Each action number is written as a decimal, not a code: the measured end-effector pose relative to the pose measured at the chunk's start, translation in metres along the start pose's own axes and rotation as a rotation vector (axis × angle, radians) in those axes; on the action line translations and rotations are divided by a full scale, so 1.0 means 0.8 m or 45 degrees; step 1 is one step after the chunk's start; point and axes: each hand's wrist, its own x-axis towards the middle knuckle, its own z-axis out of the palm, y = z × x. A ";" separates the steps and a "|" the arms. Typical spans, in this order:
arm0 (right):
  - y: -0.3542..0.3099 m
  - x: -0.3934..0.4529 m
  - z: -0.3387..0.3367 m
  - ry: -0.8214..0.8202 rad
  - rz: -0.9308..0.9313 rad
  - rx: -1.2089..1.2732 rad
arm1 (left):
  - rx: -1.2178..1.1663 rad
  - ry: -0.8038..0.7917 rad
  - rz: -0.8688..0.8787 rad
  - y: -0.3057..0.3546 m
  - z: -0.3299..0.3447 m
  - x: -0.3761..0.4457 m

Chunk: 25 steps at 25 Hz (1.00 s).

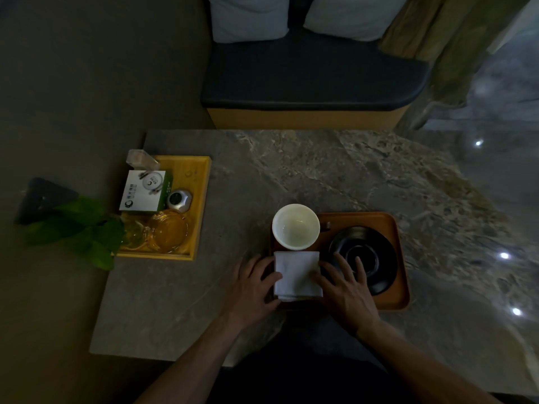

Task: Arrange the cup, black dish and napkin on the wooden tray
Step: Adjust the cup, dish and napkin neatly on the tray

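Dim light, head view. The wooden tray [390, 228] sits on the stone tabletop [320, 170], near the person's edge. The white cup [295, 226] stands upright and empty at the tray's far-left corner. The black dish [376, 258] lies flat on the right half. The folded white napkin [297, 272] lies on the near-left part, just in front of the cup.

The left hand [253, 290] is spread flat, thumb and fingertips touching the napkin's left edge. The right hand [347, 290] is likewise spread, fingers on the napkin's right edge and partly over the dish's near rim. Neither hand grips anything; they frame the cloth from both sides, probably to square it against the tray edge.

All three items appear to be on the tray; judged near complete, only the napkin's alignment remaining.

A second tray [201, 205] with small items stands well apart at left.
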 end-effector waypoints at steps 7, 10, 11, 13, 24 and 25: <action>0.002 0.007 -0.011 0.028 -0.027 0.025 | -0.029 0.033 0.029 -0.007 -0.004 0.009; 0.008 0.019 -0.010 -0.069 -0.019 0.013 | 0.052 -0.056 0.035 -0.010 -0.011 0.021; 0.011 0.023 -0.007 -0.105 -0.027 0.016 | 0.058 -0.094 0.031 -0.012 -0.012 0.024; 0.015 0.028 -0.001 -0.152 -0.039 0.014 | 0.053 -0.151 0.029 -0.014 -0.012 0.027; 0.020 0.030 -0.003 -0.188 -0.069 0.040 | 0.045 -0.112 0.052 -0.009 -0.006 0.024; 0.020 0.031 -0.003 -0.191 -0.069 0.041 | 0.042 -0.112 0.053 -0.009 -0.006 0.025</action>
